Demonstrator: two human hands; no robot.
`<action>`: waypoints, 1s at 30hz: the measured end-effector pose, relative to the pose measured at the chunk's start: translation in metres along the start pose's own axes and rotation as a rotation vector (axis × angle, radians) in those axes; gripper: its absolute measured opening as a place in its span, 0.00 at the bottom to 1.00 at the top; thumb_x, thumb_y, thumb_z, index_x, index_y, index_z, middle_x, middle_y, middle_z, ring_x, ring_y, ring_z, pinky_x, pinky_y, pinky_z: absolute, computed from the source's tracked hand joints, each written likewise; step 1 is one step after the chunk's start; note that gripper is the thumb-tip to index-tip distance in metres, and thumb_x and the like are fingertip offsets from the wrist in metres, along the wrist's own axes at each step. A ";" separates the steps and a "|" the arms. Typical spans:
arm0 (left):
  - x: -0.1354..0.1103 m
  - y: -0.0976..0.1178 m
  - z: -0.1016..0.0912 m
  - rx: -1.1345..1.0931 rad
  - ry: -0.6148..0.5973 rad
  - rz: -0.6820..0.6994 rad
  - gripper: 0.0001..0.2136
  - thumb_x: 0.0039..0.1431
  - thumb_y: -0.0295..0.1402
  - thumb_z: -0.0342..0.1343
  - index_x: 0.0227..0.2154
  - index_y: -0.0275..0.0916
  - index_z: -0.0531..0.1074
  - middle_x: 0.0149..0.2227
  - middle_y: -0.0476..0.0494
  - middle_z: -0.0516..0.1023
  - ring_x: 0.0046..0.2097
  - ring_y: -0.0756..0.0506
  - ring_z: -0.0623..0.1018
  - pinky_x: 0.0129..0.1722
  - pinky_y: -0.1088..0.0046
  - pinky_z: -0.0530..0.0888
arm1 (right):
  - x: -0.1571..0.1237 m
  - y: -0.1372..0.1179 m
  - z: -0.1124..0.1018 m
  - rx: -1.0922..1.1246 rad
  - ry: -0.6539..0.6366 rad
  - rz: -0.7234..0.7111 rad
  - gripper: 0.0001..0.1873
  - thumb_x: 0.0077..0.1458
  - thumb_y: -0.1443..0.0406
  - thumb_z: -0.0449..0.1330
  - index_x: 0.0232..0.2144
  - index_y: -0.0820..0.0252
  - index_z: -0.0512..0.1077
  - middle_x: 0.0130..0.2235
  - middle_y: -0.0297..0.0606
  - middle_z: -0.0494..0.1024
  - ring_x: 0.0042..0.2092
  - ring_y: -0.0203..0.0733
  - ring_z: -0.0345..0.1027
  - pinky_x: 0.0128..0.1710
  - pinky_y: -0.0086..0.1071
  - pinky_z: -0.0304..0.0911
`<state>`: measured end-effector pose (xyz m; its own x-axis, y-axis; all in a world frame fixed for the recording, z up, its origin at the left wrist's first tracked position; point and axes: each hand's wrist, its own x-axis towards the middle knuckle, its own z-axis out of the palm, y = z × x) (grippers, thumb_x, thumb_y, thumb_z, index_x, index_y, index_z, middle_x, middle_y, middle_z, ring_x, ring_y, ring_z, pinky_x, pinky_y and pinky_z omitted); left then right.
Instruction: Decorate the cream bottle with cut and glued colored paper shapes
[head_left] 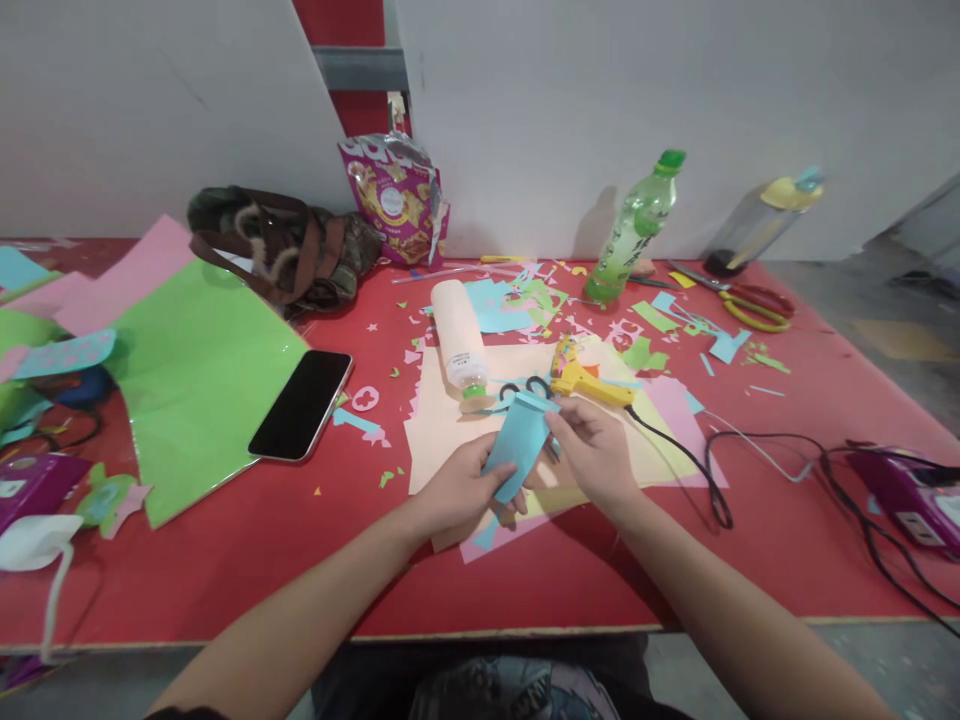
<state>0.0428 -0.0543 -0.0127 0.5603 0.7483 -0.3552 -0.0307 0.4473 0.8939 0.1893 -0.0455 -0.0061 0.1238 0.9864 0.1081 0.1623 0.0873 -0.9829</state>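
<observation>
Phone at 10 o'clock of hands on red table; left hand pinches blue paper strip at its lower end, right hand grips its upper right edge; glue bottle, scissors at 12, yellow glue gun at 1

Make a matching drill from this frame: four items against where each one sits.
Items
1. phone
2. blue paper
3. green bottle
4. snack bag

Places
a. by the wall, beside the brown bag
b. held between the left hand and the right hand
c. standing left of the red scissors
d. lying partly on the green sheet

Pairs: 1-d, 2-b, 3-c, 4-a
</observation>
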 end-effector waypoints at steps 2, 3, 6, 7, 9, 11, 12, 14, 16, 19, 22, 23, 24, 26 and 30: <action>0.000 -0.001 0.000 0.003 0.010 0.017 0.15 0.47 0.42 0.54 0.29 0.35 0.61 0.21 0.48 0.70 0.20 0.50 0.72 0.19 0.71 0.72 | 0.000 0.001 0.001 0.013 -0.005 0.031 0.06 0.44 0.63 0.55 0.24 0.61 0.68 0.17 0.28 0.65 0.18 0.29 0.58 0.18 0.24 0.58; 0.000 -0.001 0.000 0.002 0.012 0.021 0.15 0.47 0.42 0.54 0.30 0.35 0.61 0.21 0.49 0.69 0.20 0.50 0.71 0.19 0.71 0.72 | 0.001 0.001 0.002 0.012 -0.003 0.046 0.06 0.44 0.63 0.56 0.24 0.61 0.68 0.17 0.28 0.65 0.18 0.29 0.57 0.18 0.24 0.57; 0.001 0.000 -0.001 0.009 0.034 0.008 0.14 0.48 0.39 0.54 0.32 0.35 0.61 0.19 0.50 0.70 0.21 0.49 0.73 0.20 0.73 0.72 | 0.002 0.000 0.000 0.001 0.028 0.069 0.06 0.44 0.63 0.56 0.22 0.62 0.67 0.17 0.29 0.67 0.19 0.30 0.60 0.19 0.25 0.59; 0.002 0.001 -0.002 0.009 0.066 0.006 0.13 0.47 0.38 0.55 0.32 0.35 0.61 0.19 0.49 0.71 0.21 0.49 0.74 0.21 0.73 0.72 | 0.002 0.000 -0.001 -0.003 0.052 0.072 0.06 0.44 0.63 0.56 0.23 0.62 0.67 0.17 0.30 0.67 0.20 0.31 0.61 0.20 0.26 0.60; 0.003 0.002 -0.004 -0.013 0.171 0.022 0.12 0.46 0.34 0.57 0.30 0.35 0.61 0.21 0.49 0.72 0.24 0.49 0.76 0.22 0.75 0.72 | 0.003 0.000 -0.003 -0.001 0.115 0.070 0.07 0.45 0.63 0.56 0.25 0.61 0.67 0.18 0.30 0.68 0.21 0.32 0.64 0.21 0.27 0.61; 0.004 0.004 -0.006 -0.053 0.288 0.055 0.11 0.44 0.31 0.58 0.29 0.34 0.62 0.23 0.48 0.73 0.25 0.49 0.77 0.24 0.76 0.73 | 0.005 0.002 -0.005 0.019 0.188 0.053 0.07 0.45 0.62 0.57 0.27 0.60 0.67 0.18 0.29 0.68 0.20 0.33 0.64 0.22 0.28 0.62; 0.005 0.005 -0.007 -0.067 0.335 0.071 0.10 0.44 0.29 0.58 0.28 0.34 0.63 0.23 0.48 0.73 0.26 0.49 0.77 0.24 0.76 0.73 | 0.006 0.003 -0.006 0.038 0.220 0.040 0.08 0.45 0.61 0.57 0.28 0.60 0.67 0.18 0.28 0.67 0.20 0.32 0.64 0.21 0.28 0.62; 0.005 0.006 -0.008 -0.070 0.395 0.093 0.08 0.44 0.27 0.58 0.28 0.33 0.64 0.23 0.48 0.73 0.26 0.49 0.77 0.24 0.76 0.74 | 0.007 0.005 -0.006 0.085 0.257 0.022 0.08 0.44 0.61 0.58 0.27 0.59 0.66 0.18 0.27 0.67 0.19 0.32 0.63 0.21 0.28 0.61; 0.005 0.007 -0.009 -0.060 0.419 0.107 0.07 0.44 0.27 0.57 0.27 0.33 0.65 0.22 0.49 0.73 0.26 0.49 0.77 0.25 0.76 0.74 | 0.008 0.006 -0.006 0.133 0.261 0.024 0.08 0.43 0.61 0.58 0.27 0.59 0.65 0.19 0.27 0.67 0.19 0.31 0.63 0.20 0.27 0.60; 0.005 0.008 -0.009 -0.061 0.418 0.106 0.06 0.45 0.26 0.56 0.27 0.32 0.66 0.22 0.48 0.74 0.26 0.49 0.77 0.26 0.76 0.74 | 0.009 0.005 -0.005 0.157 0.244 0.051 0.08 0.43 0.63 0.59 0.27 0.60 0.66 0.18 0.26 0.66 0.18 0.30 0.62 0.19 0.26 0.59; 0.005 0.008 -0.008 -0.075 0.413 0.099 0.06 0.45 0.26 0.56 0.28 0.32 0.66 0.23 0.48 0.74 0.26 0.49 0.77 0.26 0.75 0.74 | 0.008 0.003 -0.005 0.119 0.235 0.067 0.07 0.43 0.64 0.58 0.28 0.60 0.66 0.17 0.26 0.66 0.18 0.30 0.62 0.19 0.26 0.59; 0.005 0.008 -0.008 -0.079 0.412 0.098 0.06 0.45 0.25 0.56 0.29 0.32 0.66 0.23 0.48 0.74 0.26 0.49 0.77 0.26 0.75 0.74 | 0.008 0.003 -0.005 0.103 0.231 0.069 0.07 0.43 0.64 0.58 0.28 0.60 0.67 0.17 0.26 0.67 0.18 0.30 0.62 0.19 0.26 0.59; 0.004 0.008 -0.008 -0.083 0.414 0.098 0.06 0.45 0.25 0.56 0.29 0.32 0.66 0.23 0.49 0.74 0.26 0.48 0.77 0.26 0.75 0.74 | 0.008 0.002 -0.005 0.089 0.227 0.071 0.07 0.43 0.64 0.58 0.28 0.60 0.67 0.17 0.26 0.67 0.18 0.30 0.62 0.19 0.26 0.59; 0.004 0.008 -0.008 -0.089 0.413 0.095 0.06 0.45 0.25 0.56 0.28 0.32 0.67 0.23 0.48 0.74 0.26 0.48 0.77 0.26 0.75 0.75 | 0.008 0.001 -0.005 0.066 0.221 0.070 0.07 0.44 0.64 0.58 0.28 0.61 0.67 0.17 0.26 0.67 0.19 0.31 0.62 0.19 0.27 0.60; 0.004 0.007 -0.008 -0.089 0.407 0.085 0.06 0.46 0.26 0.57 0.29 0.32 0.67 0.23 0.48 0.75 0.26 0.48 0.78 0.27 0.75 0.75 | 0.008 0.001 -0.005 0.048 0.228 0.068 0.07 0.44 0.64 0.57 0.28 0.60 0.67 0.17 0.27 0.67 0.19 0.31 0.63 0.19 0.28 0.60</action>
<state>0.0381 -0.0437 -0.0099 0.1803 0.9087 -0.3764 -0.1438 0.4029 0.9039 0.1956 -0.0384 -0.0053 0.3519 0.9337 0.0665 0.0997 0.0333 -0.9945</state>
